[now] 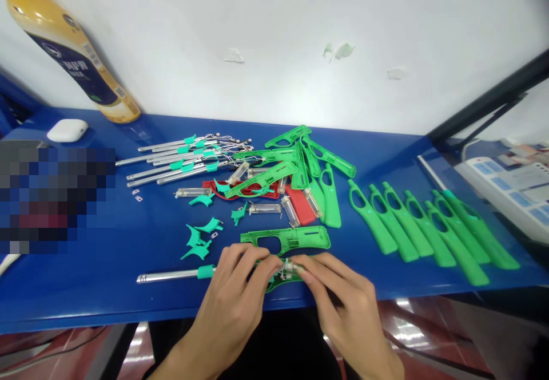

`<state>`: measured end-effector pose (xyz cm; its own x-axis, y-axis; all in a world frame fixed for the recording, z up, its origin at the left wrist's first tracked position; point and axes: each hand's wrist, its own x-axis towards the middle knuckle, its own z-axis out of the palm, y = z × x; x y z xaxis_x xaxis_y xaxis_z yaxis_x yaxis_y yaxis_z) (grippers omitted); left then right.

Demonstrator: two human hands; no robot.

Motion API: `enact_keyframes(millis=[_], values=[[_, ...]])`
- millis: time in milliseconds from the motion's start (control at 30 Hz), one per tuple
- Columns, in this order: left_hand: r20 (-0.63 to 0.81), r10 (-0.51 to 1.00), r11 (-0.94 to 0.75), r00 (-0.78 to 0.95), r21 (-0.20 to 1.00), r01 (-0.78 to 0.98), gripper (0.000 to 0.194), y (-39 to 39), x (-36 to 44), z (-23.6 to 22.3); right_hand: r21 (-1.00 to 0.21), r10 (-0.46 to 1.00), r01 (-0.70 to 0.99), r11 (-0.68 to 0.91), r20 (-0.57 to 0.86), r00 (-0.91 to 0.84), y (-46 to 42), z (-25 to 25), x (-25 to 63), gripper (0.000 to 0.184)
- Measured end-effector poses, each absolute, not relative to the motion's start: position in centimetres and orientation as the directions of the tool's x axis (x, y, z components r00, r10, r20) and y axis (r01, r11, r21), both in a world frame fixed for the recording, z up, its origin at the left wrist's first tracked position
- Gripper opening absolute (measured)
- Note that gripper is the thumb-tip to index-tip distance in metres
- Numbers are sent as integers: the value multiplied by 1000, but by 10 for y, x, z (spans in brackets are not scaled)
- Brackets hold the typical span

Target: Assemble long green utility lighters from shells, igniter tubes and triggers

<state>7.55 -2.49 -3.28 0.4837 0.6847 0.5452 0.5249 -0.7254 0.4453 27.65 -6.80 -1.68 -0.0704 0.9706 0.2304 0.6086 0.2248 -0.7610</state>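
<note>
At the front of the blue table, my left hand (240,288) is closed on a green lighter shell half (283,282), mostly hidden under the fingers. A silver lighter tube (167,277) with a teal collar sticks out to its left. My right hand (343,294) pinches a small clear fuel tank (290,265) at the shell, its far end covered by my fingers. Just behind my hands lies another green shell half (304,239), inner side up. Several teal triggers (198,237) rest to the left, near a tiny metal piece (214,235).
Several silver tubes with wires (180,162) lie at the back left. Green shell halves (274,177), a red shell (300,202) and clear tanks (265,209) are heaped mid-table. Several green lighter bodies (403,225) line the right. A yellow bottle (81,59) and white earbud case (67,130) stand left.
</note>
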Motion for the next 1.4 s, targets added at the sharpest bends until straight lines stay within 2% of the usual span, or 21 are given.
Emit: enact_keyframes(millis=[200,567,733,1233,1400], values=[[538,701,-711,468,478,516,23,-24,76,-32,-792,971,568,223,235,-55,-66,-15,277,31],[550,705,-702,448,448,554,24,-24,76,-28,-816,969,535,221,247,-24,-62,-13,279,26],[545,709,-698,447,449,558,14,-23,77,-26,-822,968,524,222,249,-19,-61,-14,281,24],[535,653,-754,536,387,531,23,-28,72,-37,-808,961,525,267,266,-79,-61,-17,284,33],[551,654,-750,518,376,545,29,-27,74,-34,-815,972,536,219,230,-49,-60,-15,284,24]])
